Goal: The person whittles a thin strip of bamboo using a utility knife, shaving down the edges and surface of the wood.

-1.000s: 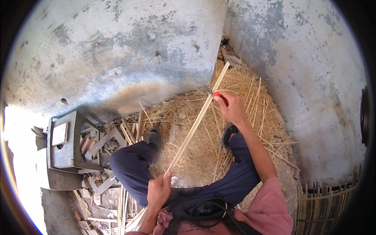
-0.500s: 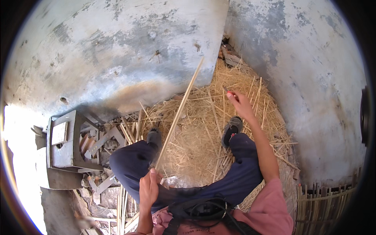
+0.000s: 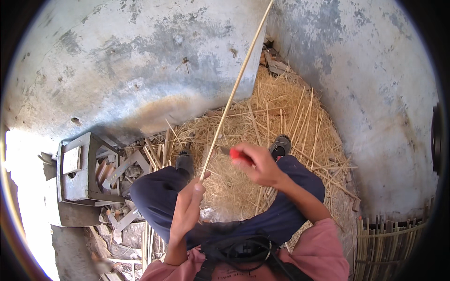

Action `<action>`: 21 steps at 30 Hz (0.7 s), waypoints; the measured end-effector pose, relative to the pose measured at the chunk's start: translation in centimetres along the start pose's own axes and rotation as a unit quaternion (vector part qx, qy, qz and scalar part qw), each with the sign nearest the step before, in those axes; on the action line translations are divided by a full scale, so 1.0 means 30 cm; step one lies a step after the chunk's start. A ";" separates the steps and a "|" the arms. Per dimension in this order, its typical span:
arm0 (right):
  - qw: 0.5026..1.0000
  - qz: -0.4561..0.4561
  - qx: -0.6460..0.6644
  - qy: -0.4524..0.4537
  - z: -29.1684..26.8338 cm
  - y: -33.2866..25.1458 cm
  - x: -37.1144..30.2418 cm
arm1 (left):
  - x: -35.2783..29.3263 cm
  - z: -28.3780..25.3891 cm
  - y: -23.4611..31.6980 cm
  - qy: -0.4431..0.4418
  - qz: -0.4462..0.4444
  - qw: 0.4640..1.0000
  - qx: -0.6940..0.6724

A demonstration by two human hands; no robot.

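A long, thin pale strip, probably split bamboo, (image 3: 230, 97) rises from my left hand (image 3: 188, 206) and leans up to the right across the wall. My left fingers are closed round its lower end, above my left thigh. My right hand (image 3: 258, 164) grips a knife with a red handle (image 3: 240, 157). Its short dark blade points left toward the strip, a small way to the right of it. Whether the blade touches the strip I cannot tell.
Straw-like shavings (image 3: 276, 100) cover the floor between my shoes, with loose strips lying at the right. A wooden box frame (image 3: 77, 187) stands left among rubble. Worn walls (image 3: 140, 56) rise ahead and right. A fence-like row of upright sticks (image 3: 389, 248) is at lower right.
My right hand has come down and left with the knife, from over the shavings to beside the strip. My left hand has risen slightly, and the strip now reaches higher.
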State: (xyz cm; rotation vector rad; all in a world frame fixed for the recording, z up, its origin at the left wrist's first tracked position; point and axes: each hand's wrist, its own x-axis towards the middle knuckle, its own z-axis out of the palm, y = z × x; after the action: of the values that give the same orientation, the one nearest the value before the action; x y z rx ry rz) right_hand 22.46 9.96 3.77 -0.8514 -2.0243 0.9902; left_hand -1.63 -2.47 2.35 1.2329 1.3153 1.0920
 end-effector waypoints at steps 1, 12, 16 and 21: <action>1.000 -0.012 -0.004 -0.010 0.029 -0.005 -0.020 | 0.006 0.007 0.002 -0.007 0.000 1.000 -0.005; 0.988 -0.142 -0.060 -0.024 0.123 0.026 -0.039 | 0.027 0.065 0.078 -0.021 0.006 0.999 -0.040; 0.984 -0.167 -0.060 -0.007 0.137 0.030 -0.044 | 0.037 0.060 0.014 -0.015 0.057 0.998 0.004; 0.986 -0.156 -0.060 0.019 0.145 0.004 -0.041 | 0.033 0.078 0.025 0.042 0.072 0.992 0.093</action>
State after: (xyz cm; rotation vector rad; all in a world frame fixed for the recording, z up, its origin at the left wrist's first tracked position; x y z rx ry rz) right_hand 19.60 7.47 1.33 -0.5837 -2.1204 0.6793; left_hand 0.77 -1.46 2.76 1.4513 1.4361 1.1532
